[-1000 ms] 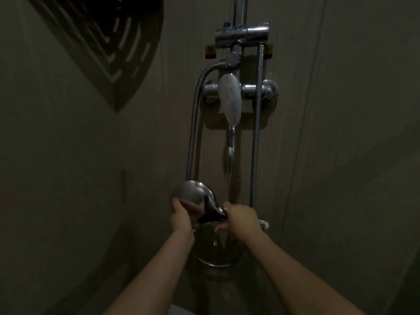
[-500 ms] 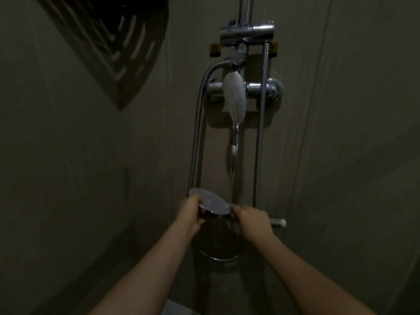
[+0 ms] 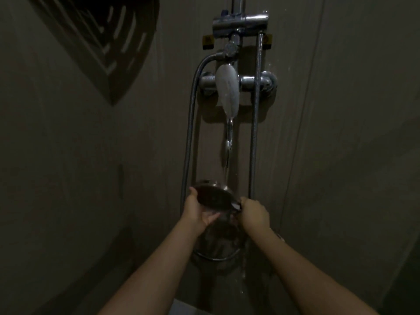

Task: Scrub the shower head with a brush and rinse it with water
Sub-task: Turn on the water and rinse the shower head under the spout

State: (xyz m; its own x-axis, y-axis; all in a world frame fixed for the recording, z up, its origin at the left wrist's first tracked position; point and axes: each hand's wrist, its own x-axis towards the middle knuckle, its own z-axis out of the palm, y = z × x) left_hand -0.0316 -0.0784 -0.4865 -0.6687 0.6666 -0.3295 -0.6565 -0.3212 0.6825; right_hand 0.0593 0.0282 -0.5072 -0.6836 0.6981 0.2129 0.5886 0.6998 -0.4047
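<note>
Shower head [image 3: 213, 196] under water stream [image 3: 226, 169], face toward camera, lying crosswise, gripped by left hand [image 3: 196, 210] and right hand [image 3: 254, 212].

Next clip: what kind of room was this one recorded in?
Most likely a dim shower stall in a bathroom. A chrome mixer tap is fixed to the wall with metal hoses hanging from it, water runs down from its spout, and both hands hold a round shower head under the stream.

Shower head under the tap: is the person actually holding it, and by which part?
Yes. The left hand cups the rim of the round shower head at its left edge, and the right hand grips its handle end on the right.
</note>
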